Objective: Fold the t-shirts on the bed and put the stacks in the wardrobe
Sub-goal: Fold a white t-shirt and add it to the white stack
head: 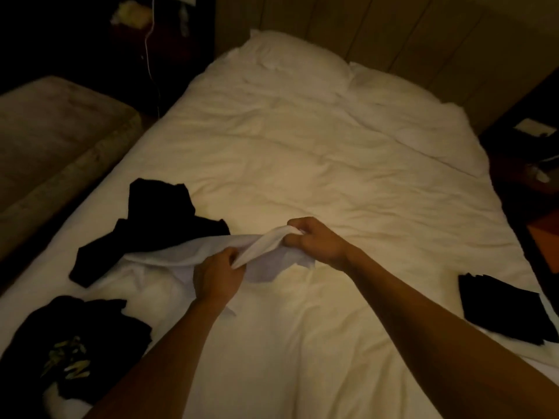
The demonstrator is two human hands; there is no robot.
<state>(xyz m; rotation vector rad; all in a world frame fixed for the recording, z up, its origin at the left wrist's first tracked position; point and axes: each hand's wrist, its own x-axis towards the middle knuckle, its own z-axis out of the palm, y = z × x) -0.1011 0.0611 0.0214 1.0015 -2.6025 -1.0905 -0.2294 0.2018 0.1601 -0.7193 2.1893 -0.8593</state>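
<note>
While both my hands work the same strip of cloth, the white t-shirt point(169, 267) lies half spread on the bed point(317, 164), its near edge lifted off the duvet. My left hand point(217, 276) has its grip closed, thumb and fingers pinching one end of a bunched white band, probably a sleeve or hem; my right hand point(314, 240) pinches the far end in a closed fist, so the band runs taut between them. My guess is I hold it this way to pull the fabric straight before laying a fold. A black t-shirt point(157, 228) sprawls unfolded just behind the white one, partly under its edge. Another black t-shirt with a pale print point(69, 352) is heaped at the left corner, well apart from the folded black stack point(502, 309) kept at the right edge, likely to separate finished from pending. White on white makes the shirt's outline hard to read against the bedding. No wardrobe shows. Dim light hides the nightstand point(526, 152) contents; the stack's count is unclear, and its lower corner is cut off.
</note>
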